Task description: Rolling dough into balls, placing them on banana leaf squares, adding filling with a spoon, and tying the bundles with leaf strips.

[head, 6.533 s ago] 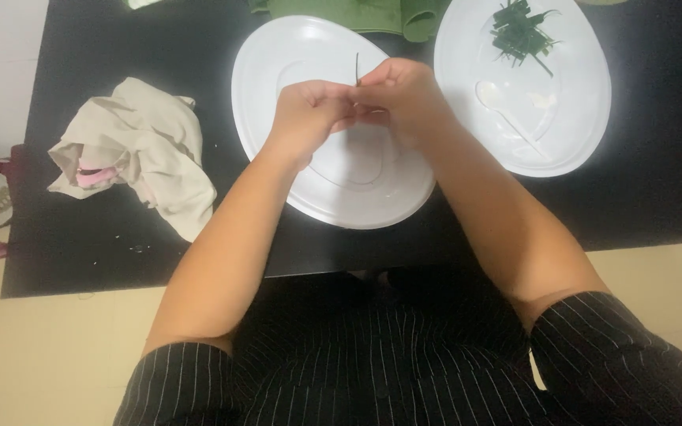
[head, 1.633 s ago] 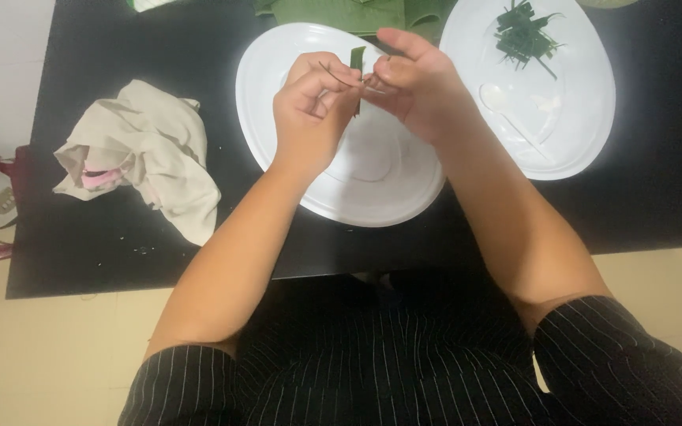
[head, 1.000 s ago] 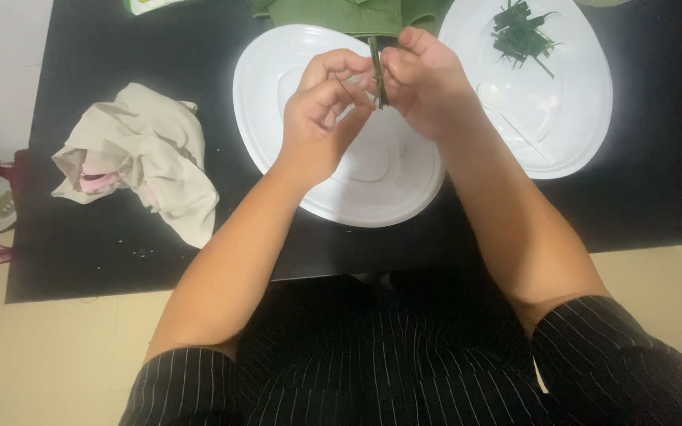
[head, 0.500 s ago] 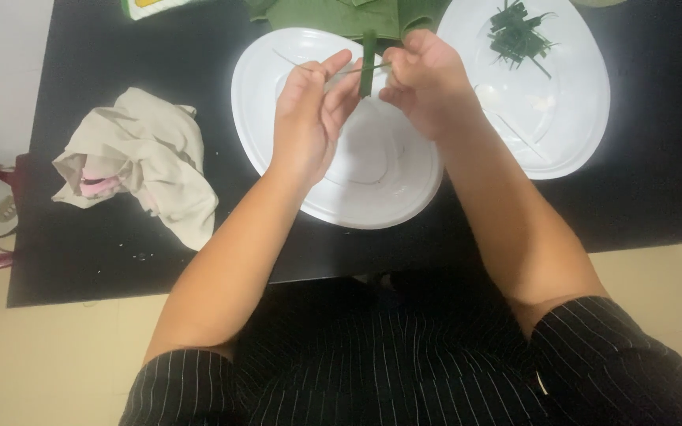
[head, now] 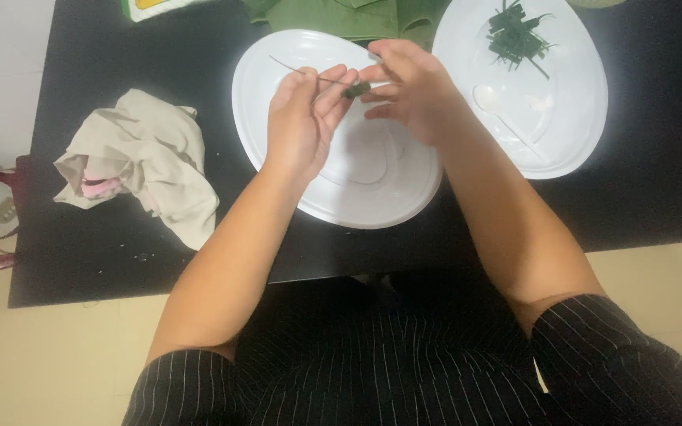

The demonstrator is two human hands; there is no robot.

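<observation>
Over plate, pinching thin stick with left hand. Nipping green leaf bit with right hand. Lying on bench, crumpled cloth.

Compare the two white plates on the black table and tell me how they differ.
The near plate lies under both hands and looks bare; the far plate, off to the right, has no hand over it. The far plate carries a small pile of cut green strips near its top edge, and the near plate has none. Above the near plate, the left hand and right hand pinch a thin stick with a green piece. Both plates are white, oval and shallow.
</observation>
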